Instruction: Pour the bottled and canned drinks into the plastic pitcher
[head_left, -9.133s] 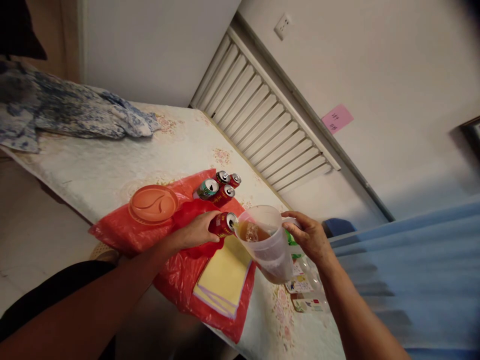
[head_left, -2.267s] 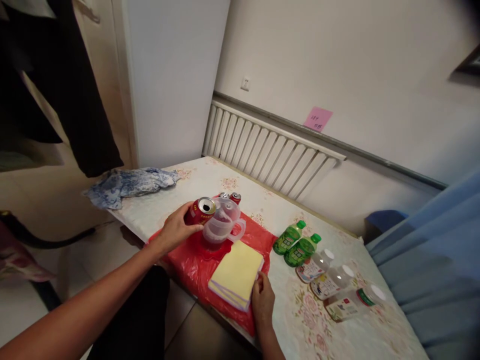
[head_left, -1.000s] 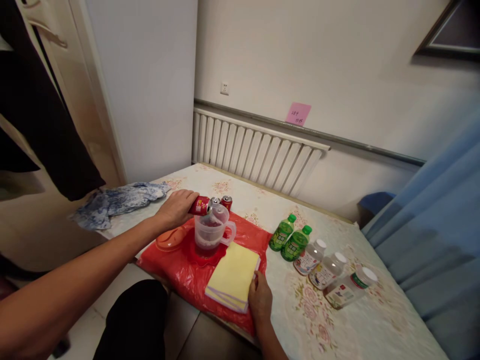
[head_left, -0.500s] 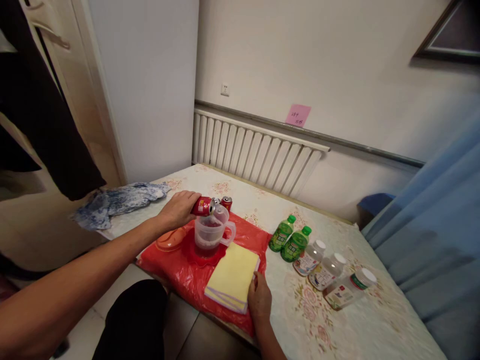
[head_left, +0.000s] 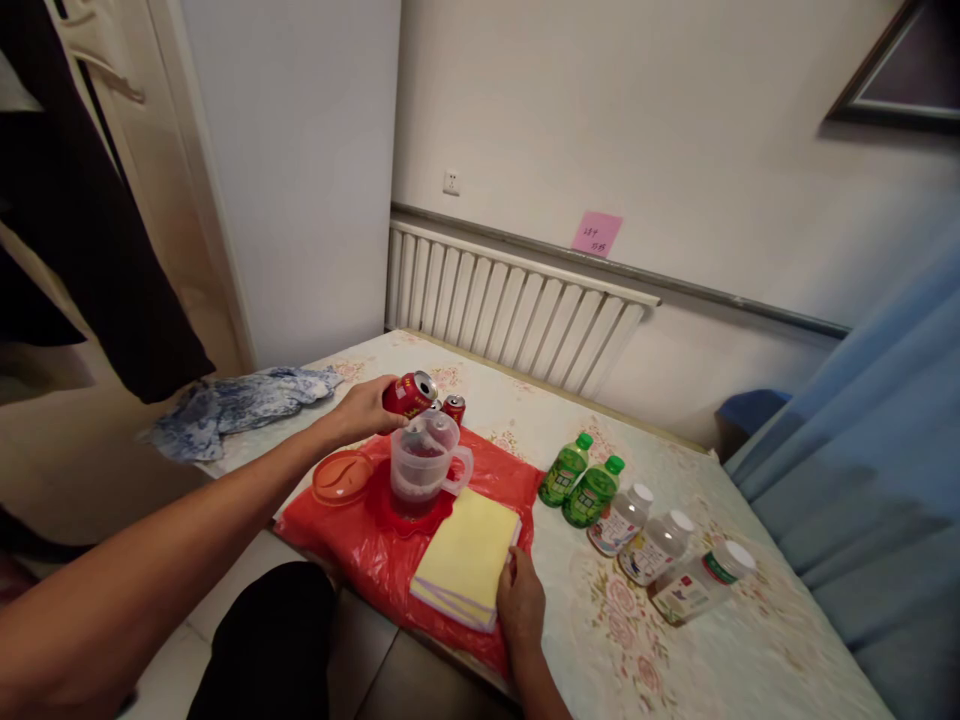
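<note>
My left hand (head_left: pixel 369 408) is wrapped around a red drink can (head_left: pixel 410 394), its opened top tipped up to the right. Just below it stands a clear plastic pitcher (head_left: pixel 420 465) with a little dark, foamy liquid at the bottom. The pitcher rests on a red scalloped tray (head_left: pixel 403 522). An orange lid (head_left: pixel 342 478) lies to its left. At the right edge of a folded yellow cloth (head_left: pixel 466 558), my right hand (head_left: pixel 520 598) is closed with its fingertips on the cloth's border. A second red can (head_left: pixel 454 408) stands behind the pitcher, partly hidden.
Red plastic sheeting (head_left: pixel 337 545) covers part of the flowered tablecloth (head_left: pixel 570 640). Two green-capped bottles (head_left: pixel 577 480) and several white-capped bottles (head_left: pixel 656 545) stand in a row at right. A blue-and-white cloth (head_left: pixel 240 405) lies at left, and a radiator (head_left: pixel 510 300) lines the wall.
My left hand has turned the can from nearly level over the pitcher to a more upright tilt, raising its open top. My right hand stays at the cloth's edge.
</note>
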